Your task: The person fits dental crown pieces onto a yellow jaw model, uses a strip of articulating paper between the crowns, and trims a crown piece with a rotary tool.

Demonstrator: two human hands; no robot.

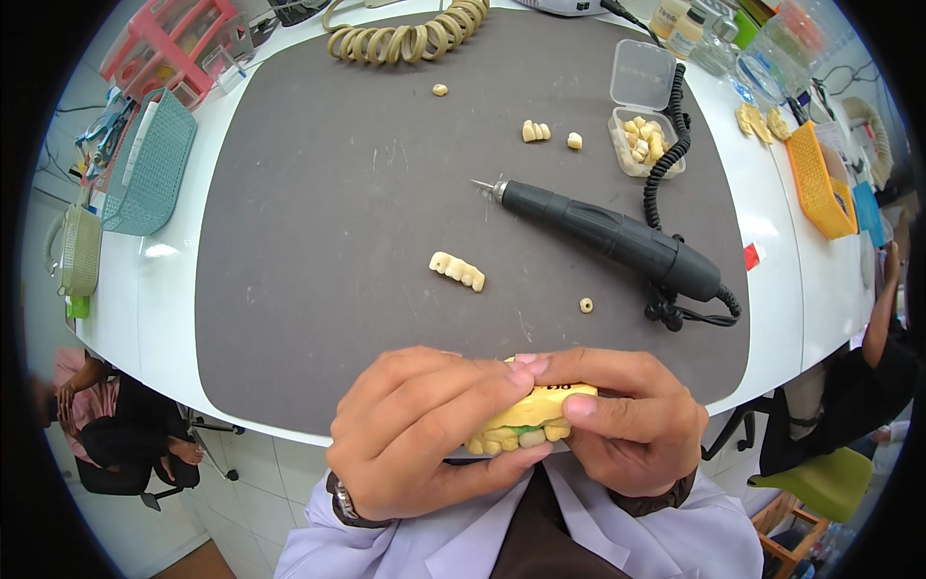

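Close to my body, both hands grip a yellow dental cast (pixel 526 410) with a row of teeth along its lower edge. A green patch and one paler tooth (pixel 532 438) show at the middle of that row. My left hand (pixel 415 425) wraps the cast from the left, fingers over its top and thumb beneath. From the right, my right hand (pixel 637 410) pinches it, the thumb on its front face. Fingers hide part of the cast. Beyond my hands lie a dental bridge (pixel 456 271) of joined teeth and a single crown (pixel 585 305).
A black handpiece (pixel 608 232) with a thin bur lies right of centre on the grey mat (pixel 318 193), its coiled cord running back. An open clear box (pixel 647 142) holds several crowns. Nearby are a short bridge (pixel 535 131) and loose crowns. Baskets (pixel 149 164) line the sides; people sit left and right.
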